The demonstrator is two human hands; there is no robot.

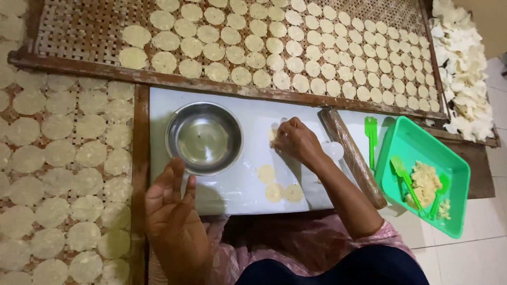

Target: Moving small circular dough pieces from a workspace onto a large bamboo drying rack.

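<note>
Dough disc [272, 134] pressed under right hand [296, 141], grip together; left hand [174, 221] spread apart

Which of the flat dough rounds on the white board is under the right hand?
The topmost round, partly hidden beneath the right hand; the other three rounds lie uncovered nearer the person.

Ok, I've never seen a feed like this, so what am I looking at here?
This is one picture from a camera on a person's head, looking down at bare hands, no machine. The right hand presses a pale dough disc on a white board. The left hand hovers near a steel bowl, holding nothing. A rolling pin and a green tray of dough lie to the right. Woven racks carry rows of flat discs.
</note>
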